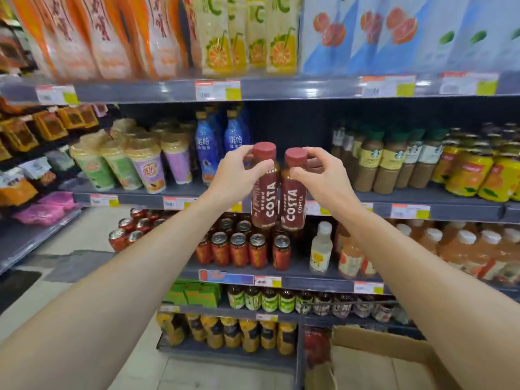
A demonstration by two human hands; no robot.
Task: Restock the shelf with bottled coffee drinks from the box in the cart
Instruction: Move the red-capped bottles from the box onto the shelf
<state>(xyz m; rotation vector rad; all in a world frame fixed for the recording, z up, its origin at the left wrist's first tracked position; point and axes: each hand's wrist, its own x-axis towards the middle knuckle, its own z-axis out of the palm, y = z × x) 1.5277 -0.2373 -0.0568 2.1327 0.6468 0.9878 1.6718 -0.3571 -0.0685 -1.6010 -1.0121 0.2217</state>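
Head view: two bare arms reach forward toward supermarket shelving. The left hand [239, 171] grips the neck of one Costa coffee bottle [264, 190], fingers curled just below its dark red cap. The right hand [319, 171] grips a second Costa bottle [292, 192] the same way. Both bottles are upright, side by side and touching, held in the air in front of a bare gap on the middle shelf [292, 130]. Blue bottles [209, 144] stand left of that gap, Starbucks bottles [394, 161] right of it. Red cans [239, 249] fill the shelf below. An open cardboard box [380, 358] sits at lower right.
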